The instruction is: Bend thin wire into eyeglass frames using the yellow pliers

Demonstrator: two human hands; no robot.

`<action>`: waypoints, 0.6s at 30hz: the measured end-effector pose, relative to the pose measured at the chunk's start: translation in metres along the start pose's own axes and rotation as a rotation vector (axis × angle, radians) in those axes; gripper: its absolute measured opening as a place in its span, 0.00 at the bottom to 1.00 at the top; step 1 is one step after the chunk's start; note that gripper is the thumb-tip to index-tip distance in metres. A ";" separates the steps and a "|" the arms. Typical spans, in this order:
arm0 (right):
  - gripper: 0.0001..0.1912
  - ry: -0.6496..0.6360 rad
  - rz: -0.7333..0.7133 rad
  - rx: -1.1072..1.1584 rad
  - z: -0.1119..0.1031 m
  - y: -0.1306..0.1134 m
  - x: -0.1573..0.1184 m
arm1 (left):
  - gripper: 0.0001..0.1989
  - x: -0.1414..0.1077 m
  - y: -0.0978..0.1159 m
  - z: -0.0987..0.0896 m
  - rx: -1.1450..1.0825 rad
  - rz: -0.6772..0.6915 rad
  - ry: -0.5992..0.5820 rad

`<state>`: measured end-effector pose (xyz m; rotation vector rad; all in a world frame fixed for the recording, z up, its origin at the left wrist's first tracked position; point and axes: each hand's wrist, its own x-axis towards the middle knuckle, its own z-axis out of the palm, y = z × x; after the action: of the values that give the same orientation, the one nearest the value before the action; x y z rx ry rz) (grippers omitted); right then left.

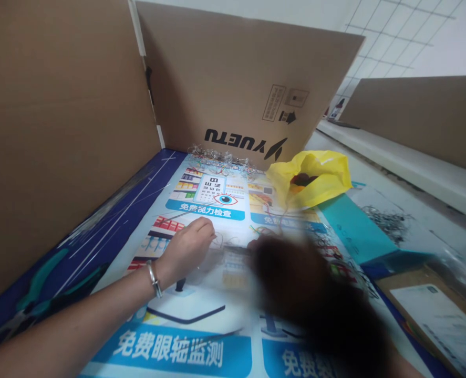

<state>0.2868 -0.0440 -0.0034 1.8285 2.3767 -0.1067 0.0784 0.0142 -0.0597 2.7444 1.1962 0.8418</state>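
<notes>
A: Clock centred between your hands. Your left hand (193,244), at nine o'clock, has its fingers curled together, apparently on a fine wire (219,241); the wire lies right at those fingertips.

B: And your right?

A: Cannot tell. A dark, blurred mass (315,294) at four o'clock covers it; only a bit of your right forearm (404,365) shows, further out at four. Main risk, in my judgement: you misjudge the wire's end, because that mass blocks the view.

B: Could you lose the wire altogether?

A: Possibly. It is thin and pale against a busy printed sheet (209,286); a slack pinch would let it vanish among the pictures.

B: Further out?

A: Snagging. You have coloured strands (264,229) near one o'clock, and a clear, glinting tangle (225,160) at twelve. Drag one loop and others may follow.

B: The yellow bag (327,178), between one and two?

A: Its mouth gapes; a forearm brushing it could spill the contents.

B: Left edge?

A: Teal-handled pliers (43,278) between eight and nine, near loose straight wires (99,226) at nine. Your sweeping elbow could scatter both.
</notes>
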 end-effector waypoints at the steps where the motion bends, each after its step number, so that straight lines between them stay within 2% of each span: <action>1: 0.15 -0.006 0.003 -0.003 0.001 -0.001 0.000 | 0.07 0.000 0.000 0.000 -0.009 0.005 -0.001; 13: 0.14 -0.039 -0.009 -0.021 0.006 0.003 -0.001 | 0.08 0.001 -0.006 0.002 -0.069 0.049 -0.027; 18: 0.14 -0.011 -0.015 -0.029 0.013 0.006 0.002 | 0.07 0.001 -0.006 0.003 -0.109 0.005 -0.045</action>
<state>0.2935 -0.0427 -0.0167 1.7934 2.3719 -0.0835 0.0760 0.0199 -0.0631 2.6655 1.1024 0.8160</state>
